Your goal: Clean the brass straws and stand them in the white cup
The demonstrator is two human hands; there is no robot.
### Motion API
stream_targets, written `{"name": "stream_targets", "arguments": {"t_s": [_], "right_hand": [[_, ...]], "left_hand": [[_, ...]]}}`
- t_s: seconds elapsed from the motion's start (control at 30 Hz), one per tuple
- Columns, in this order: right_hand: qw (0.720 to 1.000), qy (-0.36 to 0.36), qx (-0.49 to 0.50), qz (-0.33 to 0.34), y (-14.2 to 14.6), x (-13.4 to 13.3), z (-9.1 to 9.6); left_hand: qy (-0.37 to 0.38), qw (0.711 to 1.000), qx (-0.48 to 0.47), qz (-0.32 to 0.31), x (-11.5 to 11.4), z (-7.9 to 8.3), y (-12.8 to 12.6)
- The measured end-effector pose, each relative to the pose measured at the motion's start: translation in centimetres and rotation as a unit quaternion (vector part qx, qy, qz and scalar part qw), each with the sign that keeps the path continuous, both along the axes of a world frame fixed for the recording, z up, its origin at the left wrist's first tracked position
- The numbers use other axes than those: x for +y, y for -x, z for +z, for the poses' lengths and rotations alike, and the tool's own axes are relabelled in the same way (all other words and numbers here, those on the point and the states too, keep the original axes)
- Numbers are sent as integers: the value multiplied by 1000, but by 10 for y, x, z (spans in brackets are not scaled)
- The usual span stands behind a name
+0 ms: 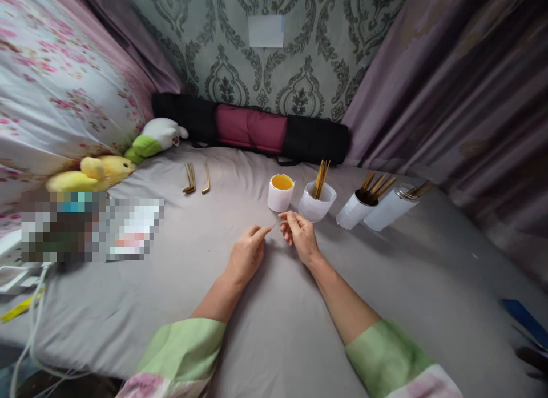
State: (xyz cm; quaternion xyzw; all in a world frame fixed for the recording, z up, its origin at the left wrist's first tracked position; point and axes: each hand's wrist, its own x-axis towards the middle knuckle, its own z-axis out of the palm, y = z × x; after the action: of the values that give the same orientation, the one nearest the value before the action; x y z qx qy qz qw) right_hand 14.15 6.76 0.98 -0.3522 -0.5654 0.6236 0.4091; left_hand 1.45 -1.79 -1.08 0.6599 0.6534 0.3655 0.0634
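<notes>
While pinching a thin stick (274, 225) with left hand (248, 252) over middle of bed (278, 335), cannot tell grip of curled right hand (303, 236). Judge partly done: see brown sticks (321, 180) in three containers (315, 210), none in yellow-lined cup (280, 200), golden rods (190, 178) loose toward far edge.

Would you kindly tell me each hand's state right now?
Left hand: closed, pinching a thin, pale, straight sliver of unclear material.
Right hand: partly curled near the sliver's far end; whether it grips anything cannot be told.
</notes>
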Motion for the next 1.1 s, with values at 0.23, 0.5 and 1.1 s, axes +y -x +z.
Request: {"name": "stream_targets", "arguments": {"t_s": [0.23, 0.5, 1.1], "right_hand": [[1000, -7, -3, 0, 1, 1, -1], [1000, -14, -14, -13, 2, 1, -3], [1000, -17, -9, -23, 3, 2, -3]], "left_hand": [[29, 999, 37, 13, -2, 7, -1], [19, 999, 34, 13, -1, 7, -1], [24, 973, -227, 45, 6, 6, -3]]}}
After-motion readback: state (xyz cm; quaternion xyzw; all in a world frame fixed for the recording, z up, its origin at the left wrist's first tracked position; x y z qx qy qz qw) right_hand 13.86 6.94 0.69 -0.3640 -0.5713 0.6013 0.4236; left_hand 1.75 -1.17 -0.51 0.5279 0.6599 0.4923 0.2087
